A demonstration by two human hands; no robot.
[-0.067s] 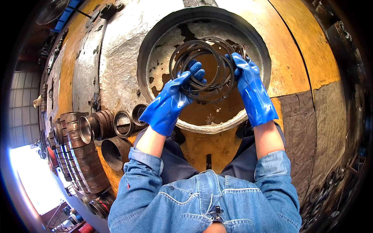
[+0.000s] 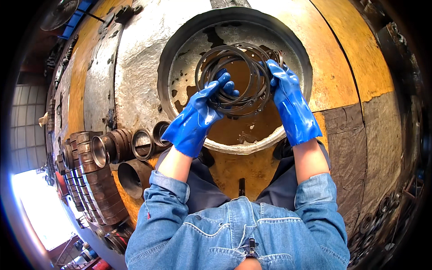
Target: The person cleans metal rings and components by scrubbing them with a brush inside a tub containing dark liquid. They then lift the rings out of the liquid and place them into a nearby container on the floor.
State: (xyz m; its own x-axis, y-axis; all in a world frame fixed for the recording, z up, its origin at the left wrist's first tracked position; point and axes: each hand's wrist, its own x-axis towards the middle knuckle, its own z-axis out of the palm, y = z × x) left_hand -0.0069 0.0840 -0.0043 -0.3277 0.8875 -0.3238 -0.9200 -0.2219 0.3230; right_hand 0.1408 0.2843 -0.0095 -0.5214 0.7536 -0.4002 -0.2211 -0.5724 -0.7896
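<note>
A loose bundle of several thin dark metal rings (image 2: 244, 97) hangs over a wide round pan (image 2: 167, 96), overlapping at odd angles and looking wet. My left hand (image 2: 202, 105), in a blue rubber glove, grips the bundle's left side, its fingers curled through the rings. My right hand (image 2: 286, 92), gloved the same way, closes on the right side, with the thumb on top and the other fingers partly hidden behind the rings. Below the bundle, brown liquid (image 2: 265, 123) lies in the pan, with patches of foam near its edge.
To the left stand stacked metal cylinders (image 2: 101, 150) and an open dark cylinder (image 2: 132, 177). A brown sheet (image 2: 344, 153) covers the yellow floor (image 2: 337, 85) at right. Dark ring-shaped parts (image 2: 371, 220) lie at the lower right. My knees flank the pan's near rim.
The rings have shifted very slightly within my grip. Both hands keep nearly the same place over the pan.
</note>
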